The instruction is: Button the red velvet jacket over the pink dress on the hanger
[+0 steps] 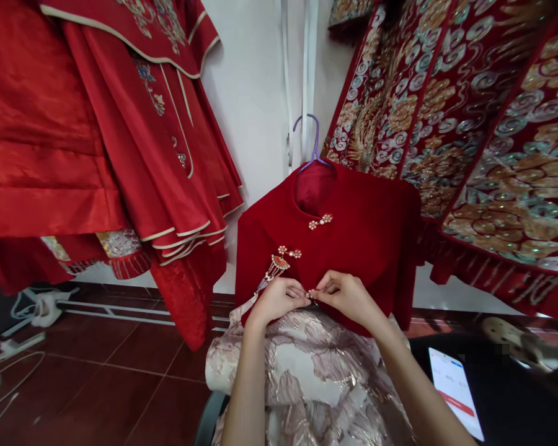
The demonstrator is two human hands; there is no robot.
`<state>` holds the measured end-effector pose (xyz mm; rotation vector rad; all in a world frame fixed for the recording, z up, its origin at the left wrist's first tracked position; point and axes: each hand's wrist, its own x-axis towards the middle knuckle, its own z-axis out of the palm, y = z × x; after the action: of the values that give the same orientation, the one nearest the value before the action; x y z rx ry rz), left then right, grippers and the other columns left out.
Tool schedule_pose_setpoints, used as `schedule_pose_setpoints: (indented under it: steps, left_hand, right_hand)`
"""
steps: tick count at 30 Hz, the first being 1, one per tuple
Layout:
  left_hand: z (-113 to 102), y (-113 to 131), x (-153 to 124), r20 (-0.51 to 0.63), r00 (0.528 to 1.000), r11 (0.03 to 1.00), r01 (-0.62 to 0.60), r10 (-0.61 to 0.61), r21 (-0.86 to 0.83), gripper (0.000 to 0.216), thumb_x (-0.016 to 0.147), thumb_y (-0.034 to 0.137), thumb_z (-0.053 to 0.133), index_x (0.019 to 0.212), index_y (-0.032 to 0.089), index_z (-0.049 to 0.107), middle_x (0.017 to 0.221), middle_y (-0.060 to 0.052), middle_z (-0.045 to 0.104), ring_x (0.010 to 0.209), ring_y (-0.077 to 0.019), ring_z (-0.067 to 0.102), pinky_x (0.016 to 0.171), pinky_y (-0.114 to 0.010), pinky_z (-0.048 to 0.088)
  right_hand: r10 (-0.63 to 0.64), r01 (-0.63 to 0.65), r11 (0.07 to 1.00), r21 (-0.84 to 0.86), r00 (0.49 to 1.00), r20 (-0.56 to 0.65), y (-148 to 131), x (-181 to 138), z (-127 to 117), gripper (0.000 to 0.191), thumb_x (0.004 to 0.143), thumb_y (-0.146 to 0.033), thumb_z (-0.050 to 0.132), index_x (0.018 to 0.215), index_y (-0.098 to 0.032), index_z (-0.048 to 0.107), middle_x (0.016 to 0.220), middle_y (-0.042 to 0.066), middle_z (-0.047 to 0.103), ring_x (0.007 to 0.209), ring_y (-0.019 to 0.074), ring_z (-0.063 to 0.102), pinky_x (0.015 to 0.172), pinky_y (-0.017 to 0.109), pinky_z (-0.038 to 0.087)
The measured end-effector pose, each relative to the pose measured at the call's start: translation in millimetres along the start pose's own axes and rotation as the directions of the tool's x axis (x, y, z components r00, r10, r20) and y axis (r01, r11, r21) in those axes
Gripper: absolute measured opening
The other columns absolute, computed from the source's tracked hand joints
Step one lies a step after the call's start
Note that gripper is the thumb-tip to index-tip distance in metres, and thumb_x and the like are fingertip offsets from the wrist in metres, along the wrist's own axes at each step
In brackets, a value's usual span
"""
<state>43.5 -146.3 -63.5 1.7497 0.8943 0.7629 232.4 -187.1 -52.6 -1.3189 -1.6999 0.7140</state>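
Note:
A red velvet top [363, 217] hangs in front of me on a purple hanger [315, 139]. Both hands meet low on its front, at a small gold beaded clasp [310, 294]. My left hand [279, 300] pinches the clasp from the left, fingertips closed. From the right, my right hand [346, 296] pinches it too, thumb and forefinger together. The fingers partly cover the clasp, so whether it is fastened cannot be told. Higher up are a beaded flower clasp [321, 221] at the neckline and another [289, 252] on the chest, beside a fan-shaped ornament [279, 264] with bead strands.
Pale floral brocade fabric [325, 353] spreads below the top. Red garments [134, 142] hang at left, heavily embroidered ones [483, 124] at right. A lit phone [456, 393] lies on a black surface at lower right. White cables [13, 396] trail over the tiled floor [102, 396].

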Motion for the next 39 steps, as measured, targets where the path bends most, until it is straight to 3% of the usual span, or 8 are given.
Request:
schedule_pose_setpoints:
  steps: [3, 7, 18, 21, 26, 29, 35, 39]
  left_hand:
    - [0.5, -2.0, 1.7, -0.048, 0.999, 0.999, -0.016, 0.017, 0.033, 0.021, 0.065, 0.029, 0.074, 0.073, 0.011, 0.067, 0.072, -0.005, 0.069, 0.068, -0.0141, 0.064, 0.069, -0.025, 0.05]
    - [2.2, -5.5, 4.8, -0.107, 0.994, 0.998, -0.012, 0.018, 0.06, 0.013, 0.065, 0.021, 0.071, 0.074, 0.01, 0.069, 0.073, -0.007, 0.071, 0.067, -0.0144, 0.064, 0.068, -0.025, 0.05]
    - [0.8, -5.8, 2.1, -0.11, 0.975, 0.971, 0.173, -0.192, -0.166, 0.01, 0.069, 0.009, 0.067, 0.078, 0.011, 0.068, 0.068, -0.004, 0.068, 0.063, -0.0127, 0.065, 0.059, -0.024, 0.054]
    - [-2.5, -2.5, 1.8, -0.272, 0.947, 0.983, 0.141, -0.169, -0.12, 0.007, 0.075, 0.013, 0.063, 0.082, 0.012, 0.063, 0.072, -0.004, 0.066, 0.059, -0.0122, 0.065, 0.053, -0.025, 0.055]
    - [-14.5, 3.0, -0.2, -0.512, 0.857, 0.998, 0.032, -0.06, -0.063, 0.01, 0.078, 0.021, 0.061, 0.087, 0.015, 0.061, 0.076, -0.003, 0.065, 0.06, -0.0114, 0.065, 0.055, -0.024, 0.056]
    - [-15.7, 7.0, -2.8, -0.472, 0.881, 0.999, 0.045, -0.033, 0.015, 0.012, 0.078, 0.024, 0.06, 0.086, 0.016, 0.063, 0.076, -0.004, 0.067, 0.063, -0.0125, 0.065, 0.056, -0.023, 0.054]
    - [2.9, 5.3, 2.1, -0.215, 0.976, 0.984, 0.079, -0.044, 0.159, 0.018, 0.071, 0.026, 0.069, 0.083, 0.013, 0.066, 0.082, -0.007, 0.07, 0.065, -0.0128, 0.063, 0.059, -0.023, 0.05]
    - [9.3, -3.4, 7.9, -0.19, 0.98, 0.972, 0.104, -0.064, 0.209, 0.02, 0.066, 0.023, 0.072, 0.081, 0.012, 0.068, 0.08, -0.009, 0.071, 0.068, -0.0146, 0.064, 0.061, -0.024, 0.049]
  right_hand:
    - [-0.004, 0.005, 1.0, 0.007, 0.999, -0.037, -0.3, 3.8, 7.3, 0.012, 0.072, -0.028, 0.069, 0.071, -0.019, 0.061, 0.073, 0.003, 0.07, 0.069, 0.0164, 0.067, 0.065, 0.027, 0.053]
    - [-0.02, 0.02, 1.0, -0.004, 0.998, -0.054, 1.5, 4.7, 8.6, 0.011, 0.072, -0.026, 0.067, 0.071, -0.019, 0.059, 0.073, 0.003, 0.07, 0.067, 0.0162, 0.067, 0.063, 0.026, 0.052]
    - [-0.089, 0.091, 0.993, -0.074, 0.996, 0.028, 10.3, 6.0, 11.4, 0.011, 0.078, -0.029, 0.061, 0.078, -0.02, 0.056, 0.075, 0.003, 0.068, 0.068, 0.0156, 0.065, 0.062, 0.026, 0.052]
    - [-0.076, 0.077, 0.994, -0.08, 0.997, 0.017, 4.0, 1.3, -11.1, 0.014, 0.08, -0.032, 0.061, 0.085, -0.02, 0.064, 0.081, 0.004, 0.07, 0.074, 0.0167, 0.067, 0.069, 0.029, 0.055]
    - [-0.025, 0.025, 1.0, -0.003, 0.982, -0.189, 4.1, -4.8, -45.2, 0.027, 0.082, -0.042, 0.058, 0.093, -0.019, 0.066, 0.086, 0.006, 0.07, 0.074, 0.0176, 0.068, 0.07, 0.031, 0.058]
    - [0.034, -0.026, 0.999, 0.043, 0.98, -0.194, 9.6, -4.3, -46.7, 0.03, 0.081, -0.043, 0.058, 0.096, -0.018, 0.065, 0.084, 0.006, 0.07, 0.068, 0.0172, 0.068, 0.064, 0.03, 0.058]
    - [0.021, -0.02, 1.0, -0.011, 0.993, 0.117, 8.1, -1.5, -22.4, 0.019, 0.082, -0.034, 0.055, 0.086, -0.019, 0.065, 0.081, 0.004, 0.07, 0.056, 0.0145, 0.066, 0.053, 0.025, 0.052]
    - [0.01, -0.005, 0.999, -0.052, 0.994, 0.105, 12.0, 2.0, -13.8, 0.017, 0.083, -0.031, 0.053, 0.086, -0.019, 0.064, 0.077, 0.003, 0.07, 0.056, 0.015, 0.066, 0.053, 0.026, 0.051]
